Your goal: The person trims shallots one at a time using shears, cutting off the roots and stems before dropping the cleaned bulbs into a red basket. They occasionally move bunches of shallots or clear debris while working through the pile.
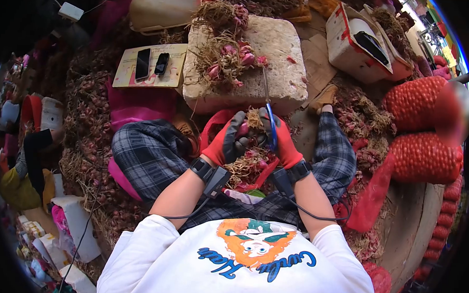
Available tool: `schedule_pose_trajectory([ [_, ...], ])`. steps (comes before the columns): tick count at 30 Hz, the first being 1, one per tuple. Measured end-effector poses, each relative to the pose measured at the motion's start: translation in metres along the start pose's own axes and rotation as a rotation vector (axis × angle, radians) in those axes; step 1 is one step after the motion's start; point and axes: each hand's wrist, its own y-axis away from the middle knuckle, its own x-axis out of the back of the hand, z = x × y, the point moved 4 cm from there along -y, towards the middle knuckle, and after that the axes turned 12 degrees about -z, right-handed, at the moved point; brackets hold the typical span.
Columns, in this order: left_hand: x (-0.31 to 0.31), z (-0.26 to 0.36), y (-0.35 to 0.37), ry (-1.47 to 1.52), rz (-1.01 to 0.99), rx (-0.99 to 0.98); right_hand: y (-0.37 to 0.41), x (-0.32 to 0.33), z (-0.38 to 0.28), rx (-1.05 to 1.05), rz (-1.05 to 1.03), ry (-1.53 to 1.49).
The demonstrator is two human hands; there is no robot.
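My left hand (228, 140), in a red glove with a grey palm, is closed around a shallot (243, 129) with dry stalks. In my right hand (286, 143), gloved the same way, is a pair of scissors (267, 93) with blue handles. Its blades point away from me over the near edge of a pale foam block (278, 41). On that block lies a bunch of shallots (225, 62) with dried, straw-like tops. More loose shallots and trimmings (247, 165) lie in my lap below the hands.
Left of the block, a board (170, 60) carries a phone (143, 64) and a small black device (162, 64). A foam box (349, 41) stands at the back right. Full red mesh sacks (425, 157) are stacked at right. Heaped shallots (86, 124) cover the left floor.
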Motion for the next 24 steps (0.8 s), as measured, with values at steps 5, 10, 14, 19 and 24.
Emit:
schedule_pose_trajectory([
  [5, 0.017, 0.018, -0.008, 0.425, -0.022, -0.071, 0.016, 0.038, 0.027, 0.095, -0.006, 0.728],
  [10, 0.013, 0.024, -0.005, 0.517, -0.035, -0.154, 0.052, 0.019, 0.027, -0.06, -0.027, 1.043],
  [14, 0.009, 0.015, -0.007, 0.372, -0.099, -0.16, 0.049, 0.0, 0.023, 0.0, -0.006, 1.136],
  [19, 0.007, 0.01, -0.008, 0.051, -0.212, -0.284, 0.043, -0.01, 0.024, 0.042, -0.037, 1.168],
  [24, -0.003, 0.015, 0.004, -0.72, -0.194, -0.551, 0.046, -0.007, 0.019, -0.019, 0.022, 1.132],
])
